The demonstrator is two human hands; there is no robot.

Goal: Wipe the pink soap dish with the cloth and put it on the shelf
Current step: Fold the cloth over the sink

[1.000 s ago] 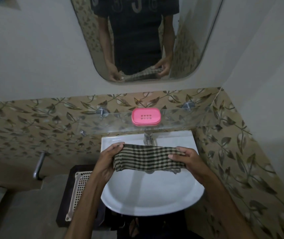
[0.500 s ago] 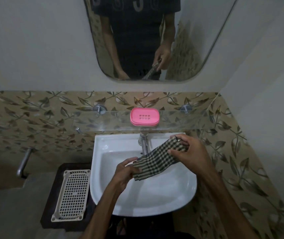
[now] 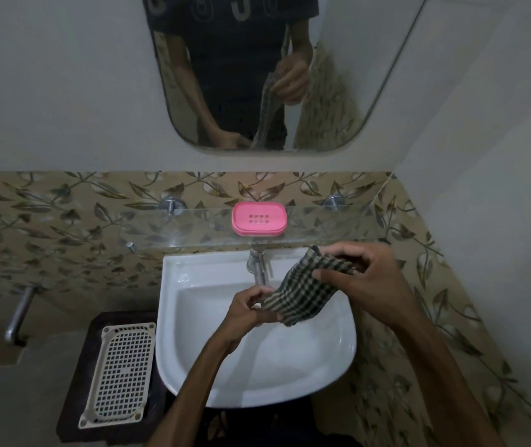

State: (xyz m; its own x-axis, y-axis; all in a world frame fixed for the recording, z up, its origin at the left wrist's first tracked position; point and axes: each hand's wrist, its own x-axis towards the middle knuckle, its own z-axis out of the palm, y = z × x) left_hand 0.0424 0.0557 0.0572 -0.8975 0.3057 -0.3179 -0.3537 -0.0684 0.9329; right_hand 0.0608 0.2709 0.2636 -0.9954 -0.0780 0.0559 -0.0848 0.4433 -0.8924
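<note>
The pink soap dish (image 3: 259, 219) sits on the glass shelf (image 3: 193, 227) above the basin, roughly at the shelf's middle, with two short rows of small slots in its top. It carries no writing that can be read.

At the far left a metal pipe (image 3: 19, 314) slants down from the leaf-patterned tiles (image 3: 48, 221). Beside it, on a dark stand (image 3: 74, 398), lies a cream perforated tray (image 3: 119, 374), just left of the white washbasin (image 3: 193, 366). Two chrome studs fix the shelf to the wall, one left of the dish and one well to its right.

Over the basin the left hand (image 3: 246, 309) pinches the lower end of the checked cloth (image 3: 303, 293), fingers closed on it. The cloth runs up and to the right, bunched lengthways, passing in front of the chrome tap (image 3: 257, 269) and partly hiding it. The right hand (image 3: 364, 279) grips the cloth's upper end, just below the shelf's front edge and to the right of the dish; neither hand touches the dish.

Above, the mirror (image 3: 338, 91) shows the person's dark shirt with large pale letters across the chest, cut off at the top edge and not legible. The plain white side wall (image 3: 483, 156) closes the right.
</note>
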